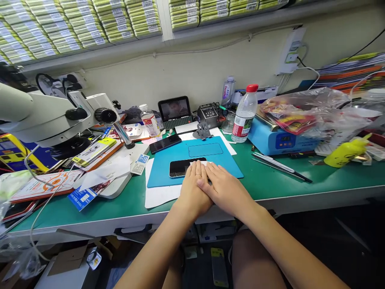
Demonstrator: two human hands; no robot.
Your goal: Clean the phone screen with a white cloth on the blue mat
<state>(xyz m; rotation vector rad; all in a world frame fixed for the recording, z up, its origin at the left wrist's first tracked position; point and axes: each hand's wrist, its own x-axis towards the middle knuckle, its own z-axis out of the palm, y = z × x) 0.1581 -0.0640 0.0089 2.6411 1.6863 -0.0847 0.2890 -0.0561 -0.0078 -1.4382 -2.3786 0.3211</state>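
Note:
My left hand (195,188) lies with its fingers stretched out over the right part of a phone (177,169). My right hand (227,188) is flat beside it and partly over it, its thumb across the back of my left hand. A bit of something white (203,163) shows at my fingertips; its kind is hidden. The phone lies face up with a dark screen on a blue mat (162,180), which has a rounded outline on it. A second dark phone (165,143) rests across the mat's back left edge.
A microscope (39,116) and piled boxes fill the left. Behind the mat stand a small screen device (174,110) and a phone stand (203,131). To the right are a red-capped bottle (245,114), tweezers (279,166), a blue heating device (270,138) and a yellow squeeze bottle (345,153).

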